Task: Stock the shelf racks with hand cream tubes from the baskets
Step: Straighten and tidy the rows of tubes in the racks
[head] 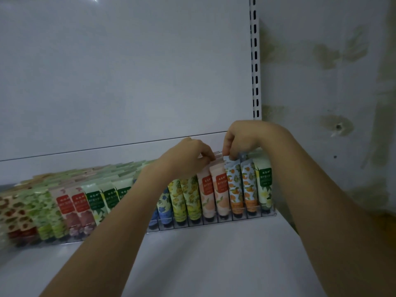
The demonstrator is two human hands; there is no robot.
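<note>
Reaching up and in with both bare arms from the bottom edge, forearms converging on the right end of the clear rack [214, 221]. Seen from behind the knuckles on both sides, wrists bent down.

Left hand [188, 157]: fingers curled tight, tips pinching the crimped tops of the peach tubes [212, 189]. Forearm crossing in front of the blue tubes [164, 206] and hiding part of that row.

Right hand [242, 140]: higher up, wrist hooked over, thumb and fingertips closed narrow on a tube top at the seam between the peach row and the orange-print tubes [235, 189]. Cannot tell which row's tube.

Hand cream tubes [96, 200] standing caps-down in the rack, packed in rows across the white shelf [192, 264]: yellow tubes [184, 196] left of peach, green-label tube [264, 183] at the far right end. Left part of the rack blurred.

Behind: white back panel [128, 71], slotted upright [255, 61], stained wall [321, 82] to the right.
</note>
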